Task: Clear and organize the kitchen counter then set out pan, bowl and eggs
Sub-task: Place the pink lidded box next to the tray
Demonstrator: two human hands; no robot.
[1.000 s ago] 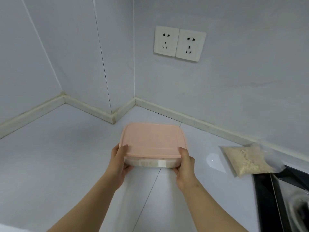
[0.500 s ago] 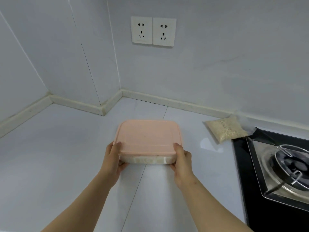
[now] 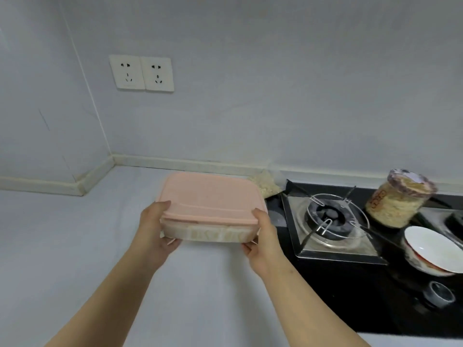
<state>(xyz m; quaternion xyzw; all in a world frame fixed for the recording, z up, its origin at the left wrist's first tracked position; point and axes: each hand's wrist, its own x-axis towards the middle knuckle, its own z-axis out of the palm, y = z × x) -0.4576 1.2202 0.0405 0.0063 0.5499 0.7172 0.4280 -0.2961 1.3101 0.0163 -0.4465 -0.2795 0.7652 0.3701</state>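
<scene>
A flat clear container with a pink lid [image 3: 210, 199] is lifted above the white counter [image 3: 75, 246], tilted a little toward me. My left hand [image 3: 156, 231] grips its left edge, thumb on the lid and fingers underneath. My right hand [image 3: 263, 236] grips its right edge the same way. A white bowl with a red-patterned rim [image 3: 431, 249] sits on the black stove top at the right. No pan or eggs are in view.
A black gas stove [image 3: 350, 284] with a metal burner ring [image 3: 333, 216] fills the right side. On it stand a tilted jar of dry noodles [image 3: 398, 199] and a control knob [image 3: 439, 294]. A clear bag of grain [image 3: 266, 186] lies behind the container. Two wall sockets [image 3: 141, 72] sit above.
The container has risen off the counter in both hands and the view has swung to the right, bringing the stove, jar and bowl into sight.
</scene>
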